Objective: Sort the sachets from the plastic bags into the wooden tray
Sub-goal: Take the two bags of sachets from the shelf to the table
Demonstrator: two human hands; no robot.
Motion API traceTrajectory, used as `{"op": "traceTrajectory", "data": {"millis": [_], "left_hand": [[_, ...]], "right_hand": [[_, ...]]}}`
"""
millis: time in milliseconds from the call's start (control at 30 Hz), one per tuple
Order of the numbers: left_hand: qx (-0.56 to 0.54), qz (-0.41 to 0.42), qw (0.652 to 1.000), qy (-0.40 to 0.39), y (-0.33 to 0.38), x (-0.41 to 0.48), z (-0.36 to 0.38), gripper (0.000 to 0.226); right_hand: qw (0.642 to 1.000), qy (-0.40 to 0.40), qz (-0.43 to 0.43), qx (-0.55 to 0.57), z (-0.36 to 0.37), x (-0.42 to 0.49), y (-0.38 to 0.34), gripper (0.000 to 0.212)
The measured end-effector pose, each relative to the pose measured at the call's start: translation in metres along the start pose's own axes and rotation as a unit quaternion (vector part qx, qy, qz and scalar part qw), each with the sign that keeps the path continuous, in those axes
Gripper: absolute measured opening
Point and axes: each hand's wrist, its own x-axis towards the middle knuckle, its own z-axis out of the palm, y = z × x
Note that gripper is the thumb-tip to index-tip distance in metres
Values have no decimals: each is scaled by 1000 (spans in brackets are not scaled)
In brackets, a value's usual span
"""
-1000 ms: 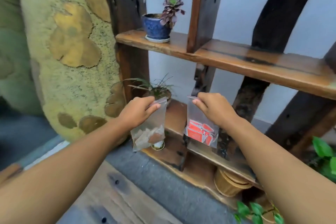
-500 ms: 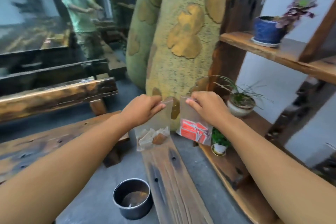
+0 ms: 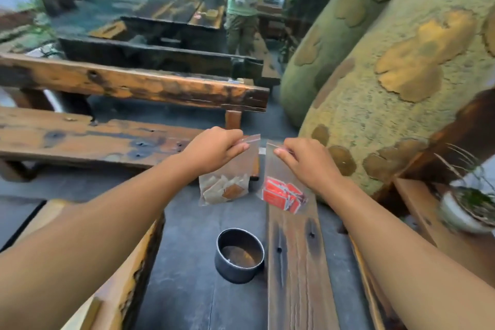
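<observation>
**Left bag** point(image 3: 242, 161): clear plastic with a zip top, hanging in mid-air at centre scene. Its long axis is vertical, and the brown and beige sachets point(image 3: 227, 190) are slumped at the bottom. The left hand point(image 3: 214, 150) pinches its top seal between thumb and curled fingers, so the bag lies directly below that hand.

**Right bag** point(image 3: 270, 166): same kind, hanging just right of the first, apart from it by a narrow gap. The red sachets point(image 3: 281, 193) are heaped at its foot. The right hand point(image 3: 308, 161) pinches its upper edge, and the bag drops down and slightly left of that hand.

**Wooden tray**: I cannot pick it out from here, so which way the bags must travel cannot be told. With each hand occupied, one bag likely needs setting down before either is opened.

**Below**: a dark metal cup point(image 3: 239, 258) near, and a scorched plank point(image 3: 294, 262) to its right.

**Beyond**: a long bench point(image 3: 134, 86) far left, and a mottled pillar point(image 3: 401, 88) to the right.
</observation>
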Motion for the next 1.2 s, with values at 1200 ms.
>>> {"op": "traceTrajectory", "data": {"millis": [1200], "left_hand": [[64,-548,823,140,-202,-272,-47,32]], "right_hand": [[823,-223,-495,165,245,220,-335,46]]}}
